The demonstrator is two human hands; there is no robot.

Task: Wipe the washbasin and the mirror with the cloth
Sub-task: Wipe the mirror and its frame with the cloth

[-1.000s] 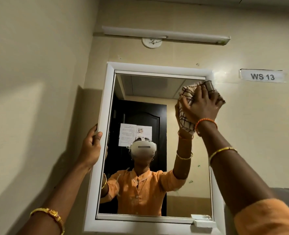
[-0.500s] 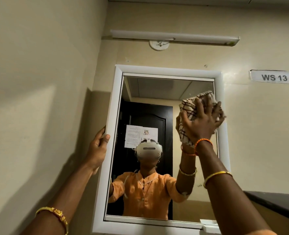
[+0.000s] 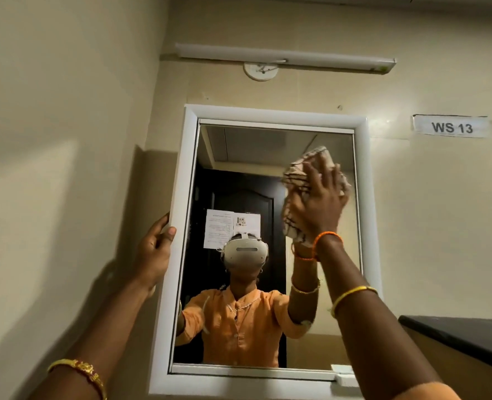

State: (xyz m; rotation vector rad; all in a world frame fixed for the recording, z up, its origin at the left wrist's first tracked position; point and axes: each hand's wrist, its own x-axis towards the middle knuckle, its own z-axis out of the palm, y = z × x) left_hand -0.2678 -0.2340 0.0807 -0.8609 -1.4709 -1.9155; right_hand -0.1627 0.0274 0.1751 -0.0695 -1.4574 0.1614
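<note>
Beige walls meet in a corner where a white-framed mirror (image 3: 270,203) hangs beneath a white tube light (image 3: 285,57) and a small round fitting (image 3: 260,71), with a sign reading "WS 13" (image 3: 451,127) fixed to the wall at the right. A person's right hand (image 3: 319,209), fingers spread almost straight, presses a bunched cream cloth with dark checks (image 3: 296,180) flat against the upper right part of the glass; an orange thread band and a gold bangle circle that arm. At the left, the left hand (image 3: 155,249) grips the outer edge of the mirror's frame about halfway up, its thumb curled onto the front face and its fingers wrapped behind; a gold bracelet sits lower on that forearm. Reflected in the glass are the person's orange top, a pale headset, a dark door and two sheets of paper stuck on it. A dark-topped ledge (image 3: 467,339) juts in at the lower right, near the mirror's bottom corner. No washbasin shows in this view.
</note>
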